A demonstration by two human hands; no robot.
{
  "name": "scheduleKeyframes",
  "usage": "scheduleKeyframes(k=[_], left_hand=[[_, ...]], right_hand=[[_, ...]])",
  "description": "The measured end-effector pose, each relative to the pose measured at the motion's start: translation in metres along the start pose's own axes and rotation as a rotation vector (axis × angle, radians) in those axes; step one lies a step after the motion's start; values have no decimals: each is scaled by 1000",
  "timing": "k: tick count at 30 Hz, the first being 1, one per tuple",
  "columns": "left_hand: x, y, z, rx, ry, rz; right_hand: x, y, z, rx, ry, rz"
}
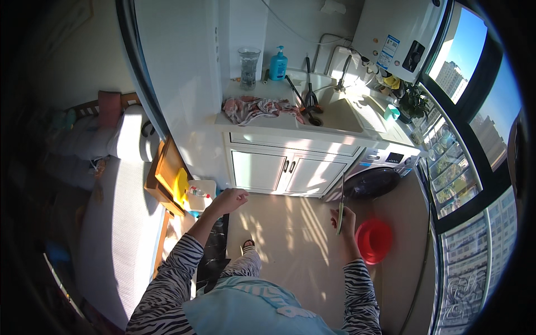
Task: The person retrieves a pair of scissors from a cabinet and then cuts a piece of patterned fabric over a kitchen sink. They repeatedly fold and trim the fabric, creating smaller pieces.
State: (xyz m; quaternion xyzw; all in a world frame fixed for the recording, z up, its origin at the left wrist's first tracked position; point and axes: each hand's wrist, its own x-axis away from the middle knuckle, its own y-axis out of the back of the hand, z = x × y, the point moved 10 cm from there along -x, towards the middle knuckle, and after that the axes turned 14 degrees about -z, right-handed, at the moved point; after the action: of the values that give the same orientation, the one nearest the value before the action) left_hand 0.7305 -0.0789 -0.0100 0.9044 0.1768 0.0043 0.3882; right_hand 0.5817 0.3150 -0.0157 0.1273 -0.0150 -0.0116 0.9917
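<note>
In my right hand (347,220) is a slim knife-like tool (340,215) with a pale green handle, its thin dark end pointing up towards the washing machine (370,180). My left hand (228,202) hangs in the air with its fingers loosely bent, and nothing shows in it. Close to that hand, a bottle with a red cap (199,192) lies on top of a white bin or box (202,203). A red plastic basin (374,241) stands on the floor beside my right wrist.
Ahead is a counter with a sink (341,113), holding a crumpled cloth (259,109), a blue pump bottle (278,65) and a glass vase (249,69). White cabinet doors (289,169) stand below. Windows (456,167) line the right; a bed (104,234) lies left.
</note>
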Motion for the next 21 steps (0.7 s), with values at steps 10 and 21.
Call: scheduleKeyframes(k=[10, 21], left_hand=[[-316, 51, 60, -441, -84, -578], [-382, 133, -57, 61, -327, -643]], right_hand=[[-223, -284, 109, -123, -74, 379], [-329, -394, 209, -418, 333, 629]])
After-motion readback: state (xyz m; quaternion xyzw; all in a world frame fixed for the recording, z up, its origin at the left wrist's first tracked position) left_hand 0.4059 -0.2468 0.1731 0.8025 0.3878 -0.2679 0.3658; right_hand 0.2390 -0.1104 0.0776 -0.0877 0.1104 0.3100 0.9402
